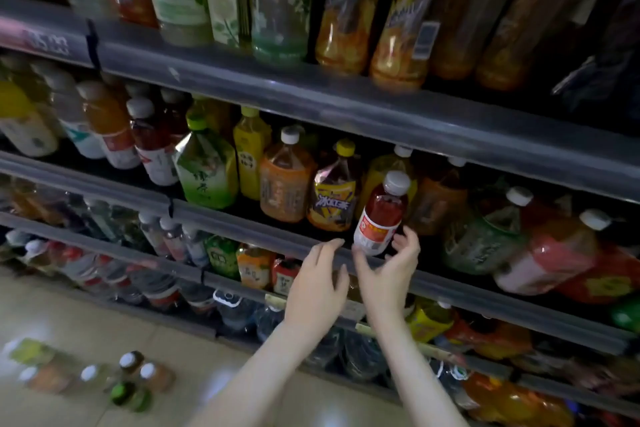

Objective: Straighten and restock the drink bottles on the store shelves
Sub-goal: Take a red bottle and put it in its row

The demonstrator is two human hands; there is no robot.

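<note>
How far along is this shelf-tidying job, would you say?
Looks partway. Done: the green tea bottle and its neighbours on the middle shelf stand in line. In hand: the right hand grips the base of a red drink bottle at the shelf edge, the left hand open beside it. Left: the pink drink bottle further right leans over, and a cluster of bottles on the floor likely waits to be shelved.

So the small clear plastic bottle of red drink (pixel 379 215) in the grip had a white cap and a white label with a red band. Just left of the grip was a squat purple-and-yellow-labelled bottle (pixel 332 198) with a yellow cap, then a squat orange-labelled bottle (pixel 285 180) with a white cap. The long metal shelf rail (pixel 242 229) below the grip was grey.
</note>
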